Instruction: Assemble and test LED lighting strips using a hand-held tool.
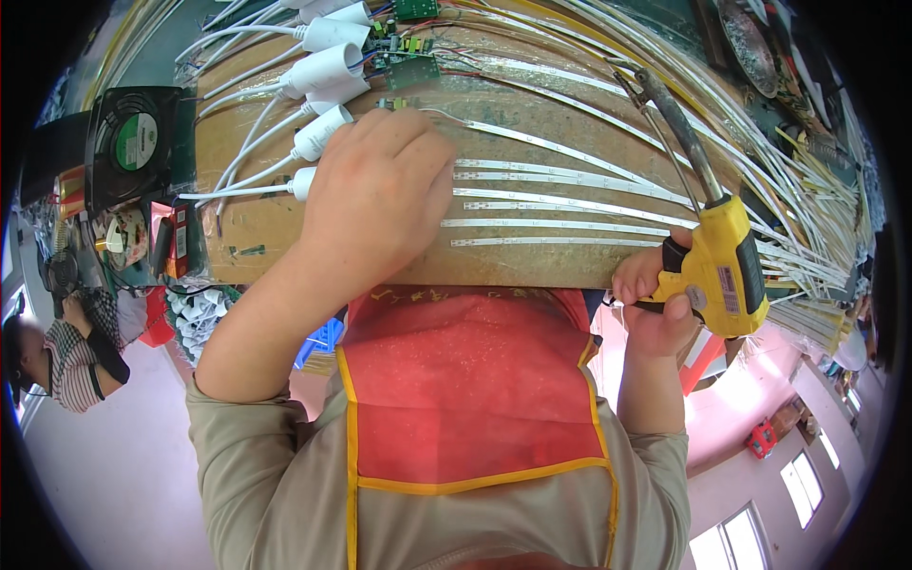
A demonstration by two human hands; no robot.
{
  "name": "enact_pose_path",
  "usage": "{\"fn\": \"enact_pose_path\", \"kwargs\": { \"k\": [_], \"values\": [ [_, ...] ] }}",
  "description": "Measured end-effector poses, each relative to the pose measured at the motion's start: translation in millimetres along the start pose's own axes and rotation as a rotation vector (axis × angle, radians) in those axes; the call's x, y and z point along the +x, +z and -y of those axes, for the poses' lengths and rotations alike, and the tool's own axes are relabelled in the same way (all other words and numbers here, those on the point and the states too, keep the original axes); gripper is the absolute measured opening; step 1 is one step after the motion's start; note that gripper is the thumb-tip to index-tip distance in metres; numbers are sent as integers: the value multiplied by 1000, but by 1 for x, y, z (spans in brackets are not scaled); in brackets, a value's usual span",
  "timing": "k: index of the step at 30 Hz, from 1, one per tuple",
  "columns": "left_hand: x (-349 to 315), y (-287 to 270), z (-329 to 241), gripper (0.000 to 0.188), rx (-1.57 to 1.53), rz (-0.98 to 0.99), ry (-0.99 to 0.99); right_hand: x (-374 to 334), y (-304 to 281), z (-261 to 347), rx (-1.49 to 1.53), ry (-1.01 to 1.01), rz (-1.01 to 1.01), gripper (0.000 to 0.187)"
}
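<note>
My left hand (385,185) is closed low over the board, its fingers curled down; whatever they pinch is hidden beneath. White tubular lamp holders with cables lie against it, one lamp holder (324,133) by the knuckles and a partly covered one (303,184) by the wrist side. Just beyond the fingers, a green circuit board (411,72) with small parts and thin wires shows. My right hand (660,309) grips a yellow and black soldering gun (727,266), its metal tip pointing up and away. White LED strips (560,200) run between both hands.
The brown work board (532,261) ends at my red apron (475,380). A black fan (133,147) stands at the left, near a small red box (178,239). Bundled strips (807,218) crowd the right side. Another person (76,351) sits at far left.
</note>
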State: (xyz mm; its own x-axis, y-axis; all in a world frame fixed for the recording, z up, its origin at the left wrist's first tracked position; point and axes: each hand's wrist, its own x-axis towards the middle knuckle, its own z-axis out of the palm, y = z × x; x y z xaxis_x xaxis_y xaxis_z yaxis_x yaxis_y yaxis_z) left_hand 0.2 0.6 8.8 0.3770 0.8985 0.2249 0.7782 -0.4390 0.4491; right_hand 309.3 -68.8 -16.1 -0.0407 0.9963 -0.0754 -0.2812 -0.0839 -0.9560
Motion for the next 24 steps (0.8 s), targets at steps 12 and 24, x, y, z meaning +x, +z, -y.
{"fn": "enact_pose_path", "kwargs": {
  "k": [12,24],
  "values": [
    [1,-2,-1,7,6,19,7,-3,-9,-5,179,49,64,83],
    [-3,-8,-3,18,88,51,33,-1,-8,-6,215,26,103,81]
  ]
}}
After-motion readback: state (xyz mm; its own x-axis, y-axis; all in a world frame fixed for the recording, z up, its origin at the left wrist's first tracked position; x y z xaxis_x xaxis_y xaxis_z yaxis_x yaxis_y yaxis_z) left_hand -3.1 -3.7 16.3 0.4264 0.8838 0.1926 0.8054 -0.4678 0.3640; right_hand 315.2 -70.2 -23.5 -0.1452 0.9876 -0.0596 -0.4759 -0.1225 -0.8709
